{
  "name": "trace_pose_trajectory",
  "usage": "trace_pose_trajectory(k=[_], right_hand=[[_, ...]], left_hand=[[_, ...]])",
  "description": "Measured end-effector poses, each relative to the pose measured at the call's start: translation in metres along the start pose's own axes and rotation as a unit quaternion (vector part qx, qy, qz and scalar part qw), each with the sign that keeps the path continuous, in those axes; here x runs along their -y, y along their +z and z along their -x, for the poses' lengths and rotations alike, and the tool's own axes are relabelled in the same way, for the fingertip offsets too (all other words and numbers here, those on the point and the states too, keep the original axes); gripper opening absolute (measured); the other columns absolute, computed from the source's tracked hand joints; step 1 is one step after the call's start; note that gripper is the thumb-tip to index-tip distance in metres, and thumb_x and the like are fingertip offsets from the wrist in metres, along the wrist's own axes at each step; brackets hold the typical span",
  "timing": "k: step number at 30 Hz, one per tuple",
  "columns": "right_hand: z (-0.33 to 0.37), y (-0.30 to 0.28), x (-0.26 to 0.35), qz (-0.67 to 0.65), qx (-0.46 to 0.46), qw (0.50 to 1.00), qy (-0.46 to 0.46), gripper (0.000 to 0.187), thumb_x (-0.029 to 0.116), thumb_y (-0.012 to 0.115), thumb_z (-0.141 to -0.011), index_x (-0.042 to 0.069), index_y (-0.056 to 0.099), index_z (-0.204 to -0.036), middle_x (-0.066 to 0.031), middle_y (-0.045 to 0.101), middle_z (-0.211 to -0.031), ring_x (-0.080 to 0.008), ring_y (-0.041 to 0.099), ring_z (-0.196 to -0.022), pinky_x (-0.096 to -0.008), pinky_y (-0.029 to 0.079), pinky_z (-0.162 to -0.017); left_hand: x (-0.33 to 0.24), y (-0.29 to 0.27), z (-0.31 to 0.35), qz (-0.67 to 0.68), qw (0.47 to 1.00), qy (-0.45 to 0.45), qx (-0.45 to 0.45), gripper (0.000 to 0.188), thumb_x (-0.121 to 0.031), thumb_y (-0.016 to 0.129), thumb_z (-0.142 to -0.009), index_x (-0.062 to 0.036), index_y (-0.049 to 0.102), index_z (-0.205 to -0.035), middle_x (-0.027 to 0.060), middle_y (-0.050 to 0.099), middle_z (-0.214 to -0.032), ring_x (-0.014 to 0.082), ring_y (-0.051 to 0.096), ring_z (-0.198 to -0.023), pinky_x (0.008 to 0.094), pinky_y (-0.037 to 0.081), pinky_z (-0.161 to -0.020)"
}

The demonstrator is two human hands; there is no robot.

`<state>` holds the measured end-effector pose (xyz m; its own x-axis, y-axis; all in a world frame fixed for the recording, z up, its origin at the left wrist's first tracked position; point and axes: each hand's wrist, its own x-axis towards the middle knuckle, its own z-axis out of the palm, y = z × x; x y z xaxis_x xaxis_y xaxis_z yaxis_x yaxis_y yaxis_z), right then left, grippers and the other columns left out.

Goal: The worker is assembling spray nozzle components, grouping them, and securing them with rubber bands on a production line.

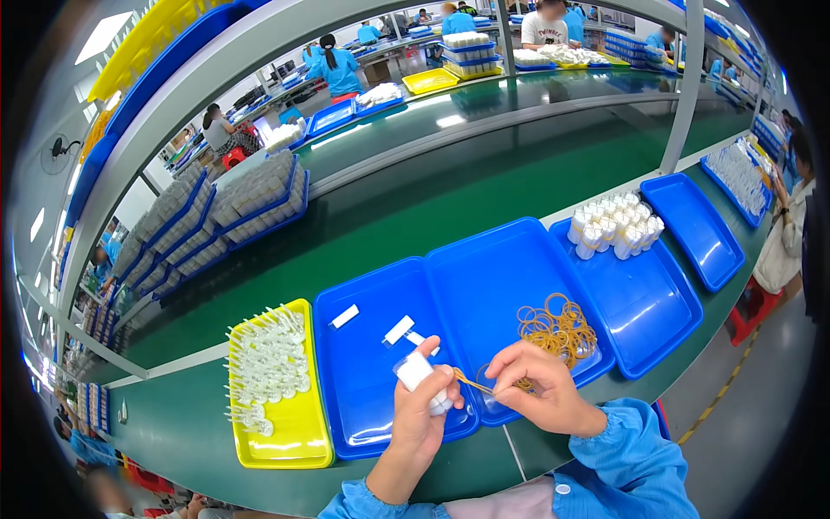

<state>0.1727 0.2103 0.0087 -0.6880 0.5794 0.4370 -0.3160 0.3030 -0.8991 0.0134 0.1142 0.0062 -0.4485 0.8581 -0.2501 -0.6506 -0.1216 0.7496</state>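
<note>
My left hand (417, 424) is closed around a small bundle of white pieces with clear ends (414, 370), held upright and slightly tilted over the left blue tray (363, 406). A tan rubber band (472, 382) runs stretched from the bundle to my right hand (546, 394), whose thumb and fingers pinch its other end. Several white pieces (399, 330) lie loose in the left tray, beyond my left hand. Just past my right hand, a heap of rubber bands (566, 333) rests in the middle blue tray (484, 268).
At the left stands a yellow tray (285, 450) of clear stemmed plastic parts (268, 363). Banded white bundles (614, 223) stand in a blue tray (653, 303) at right, beside another blue tray (692, 229). A green conveyor belt (484, 186) runs behind; stacked loaded trays (259, 203) stand far left.
</note>
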Motion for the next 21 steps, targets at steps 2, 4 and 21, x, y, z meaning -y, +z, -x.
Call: trace_pose_trajectory(k=[2, 4, 21], right_hand=[[0.001, 0.003, 0.001, -0.104, 0.008, 0.993, 0.046, 0.01, 0.012, 0.064, -0.091, 0.005, 0.057, -0.09, -0.01, 0.059, -0.095, -0.0166, 0.058, -0.076, -0.0275, 0.047, -0.07], [0.003, 0.005, 0.002, -0.244, 0.013, 0.961, 0.129, 0.016, 0.018, 0.06, -0.095, 0.006, 0.051, -0.094, -0.0098, 0.057, -0.093, -0.016, 0.057, -0.07, -0.0265, 0.046, -0.067], [-0.008, 0.013, -0.004, -0.163, -0.004, 0.983, 0.08, 0.009, 0.01, 0.061, -0.094, 0.004, 0.055, -0.092, -0.0062, 0.051, -0.103, -0.013, 0.054, -0.093, -0.0277, 0.045, -0.083]], left_hand=[[0.001, -0.001, 0.002, 0.005, 1.0, -0.012, 0.002, 0.058, -0.003, 0.068, -0.081, 0.0014, 0.041, -0.133, 0.0079, 0.062, -0.08, 0.0153, 0.06, -0.067, 0.03, 0.05, -0.056], [0.003, 0.001, 0.005, -0.037, 0.999, 0.023, 0.02, 0.059, -0.003, 0.07, -0.081, 0.0007, 0.041, -0.133, 0.0073, 0.062, -0.081, 0.0145, 0.059, -0.068, 0.0291, 0.05, -0.056], [0.002, 0.005, 0.015, -0.367, 0.887, 0.265, 0.088, 0.069, 0.008, 0.076, -0.073, -0.0012, 0.042, -0.132, 0.0121, 0.067, -0.094, 0.0077, 0.058, -0.065, 0.0209, 0.048, -0.057]])
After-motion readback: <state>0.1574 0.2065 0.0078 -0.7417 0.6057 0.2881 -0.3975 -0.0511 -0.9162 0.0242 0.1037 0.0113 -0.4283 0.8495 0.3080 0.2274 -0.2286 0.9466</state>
